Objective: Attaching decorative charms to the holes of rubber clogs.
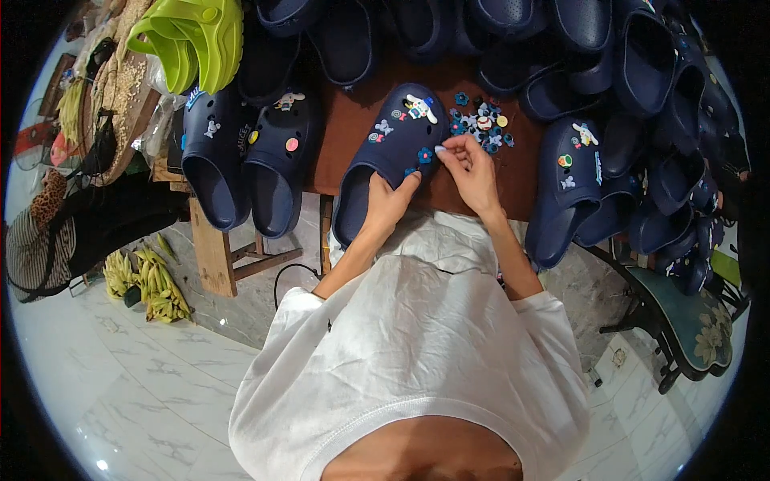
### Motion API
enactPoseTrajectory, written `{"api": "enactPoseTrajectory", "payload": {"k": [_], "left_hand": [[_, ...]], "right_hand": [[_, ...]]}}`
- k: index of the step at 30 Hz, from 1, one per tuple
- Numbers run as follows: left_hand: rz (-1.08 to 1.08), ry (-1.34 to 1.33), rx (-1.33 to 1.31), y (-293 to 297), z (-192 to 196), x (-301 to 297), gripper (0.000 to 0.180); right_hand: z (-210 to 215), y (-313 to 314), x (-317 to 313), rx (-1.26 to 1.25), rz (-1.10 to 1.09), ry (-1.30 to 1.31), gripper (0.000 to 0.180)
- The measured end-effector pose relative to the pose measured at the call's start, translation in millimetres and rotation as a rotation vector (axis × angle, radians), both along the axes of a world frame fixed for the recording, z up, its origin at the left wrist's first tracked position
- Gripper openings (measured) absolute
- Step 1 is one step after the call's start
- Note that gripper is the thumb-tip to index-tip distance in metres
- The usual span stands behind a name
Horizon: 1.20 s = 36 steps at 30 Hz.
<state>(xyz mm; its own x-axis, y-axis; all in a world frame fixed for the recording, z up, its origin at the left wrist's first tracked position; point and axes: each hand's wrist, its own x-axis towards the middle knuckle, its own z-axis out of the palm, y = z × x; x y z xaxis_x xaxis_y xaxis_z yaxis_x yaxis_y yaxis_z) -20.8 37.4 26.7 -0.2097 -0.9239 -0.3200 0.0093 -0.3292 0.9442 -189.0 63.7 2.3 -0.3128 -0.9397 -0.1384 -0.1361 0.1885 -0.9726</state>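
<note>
A navy foam clog [375,164] lies in front of me with its toe pointing away. White, grey and blue shoe charms dot its upper. My left hand [388,202] grips the clog at its foot opening, thumb against the rim near a blue flower charm [411,171]. Another blue flower charm [424,155] sits on the clog's right side. Close beside that one, my right hand [473,175] has thumb and forefinger pinched together; whatever they hold is too small to make out. Just beyond my right fingers, loose charms [484,128] lie in a heap on the brown tabletop [437,192].
Navy clogs [273,160] with charms stand to the left, below a lime green pair [196,40]. More navy clogs crowd the far edge, and a decorated clog [569,184] heads a pile at right. A wooden stool [212,248] and a dark green seat [682,313] stand lower.
</note>
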Motion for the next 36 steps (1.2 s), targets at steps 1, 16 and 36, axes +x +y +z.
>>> {"api": "enactPoseTrajectory", "payload": {"k": [1,16,36], "left_hand": [[-0.024,0.04,0.08,-2,-2,0,0.037],[-0.124,0.572,0.465,-13,-68,15,0.04],[-0.174,0.551,0.574,-9,-98,32,0.034]], "right_hand": [[-3,-8,-1,-0.014,-0.023,-0.041,0.017],[-13,-49,-17,0.145,-0.016,-0.294,0.023],[-5,-71,-33,0.227,0.211,0.11,0.023]]}}
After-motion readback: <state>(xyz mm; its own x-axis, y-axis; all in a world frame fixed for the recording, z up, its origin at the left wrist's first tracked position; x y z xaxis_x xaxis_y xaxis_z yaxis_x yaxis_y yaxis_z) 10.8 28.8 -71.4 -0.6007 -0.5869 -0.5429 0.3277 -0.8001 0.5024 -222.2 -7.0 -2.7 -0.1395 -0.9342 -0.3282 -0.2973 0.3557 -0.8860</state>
